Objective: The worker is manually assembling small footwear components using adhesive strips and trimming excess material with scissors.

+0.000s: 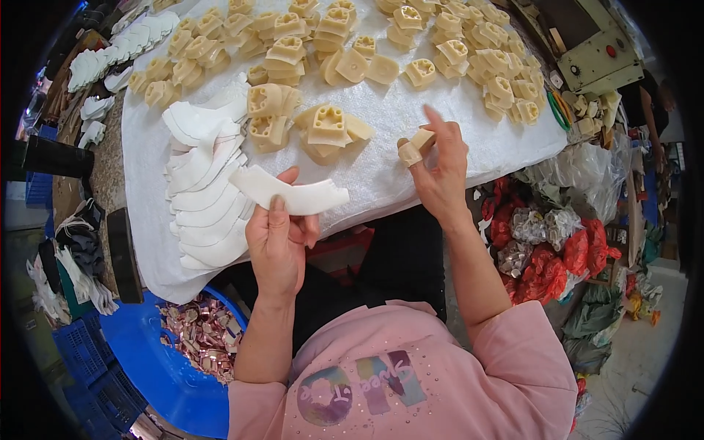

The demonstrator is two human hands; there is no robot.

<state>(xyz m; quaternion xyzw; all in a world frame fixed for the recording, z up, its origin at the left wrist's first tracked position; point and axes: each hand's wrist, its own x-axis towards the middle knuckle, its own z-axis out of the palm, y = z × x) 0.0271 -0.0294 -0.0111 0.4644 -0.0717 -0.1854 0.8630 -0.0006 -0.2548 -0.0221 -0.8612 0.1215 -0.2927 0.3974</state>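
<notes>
My left hand (277, 242) pinches a curved white strip (290, 192), soft-looking and notched at its right end, between thumb and fingers above the table's near edge. Beside the strip lies an overlapping stack of similar white pieces (209, 224). My right hand (442, 165) hovers over the white cloth with its fingers apart. Tan wraps (409, 153) show around its thumb and apparently a bent finger; I make out nothing held there. Beyond my hands sits a small group of beige moulded pieces (328, 126) with hollowed, ribbed faces.
Many more beige moulded pieces (286, 55) crowd the far side of the cloth-covered table (389, 165). A blue tub (158, 367) of shiny pinkish scraps stands at lower left. Red plastic bags (546, 271) lie at right, below a greenish machine box (601, 59). Another person's arm (653, 121) shows at far right.
</notes>
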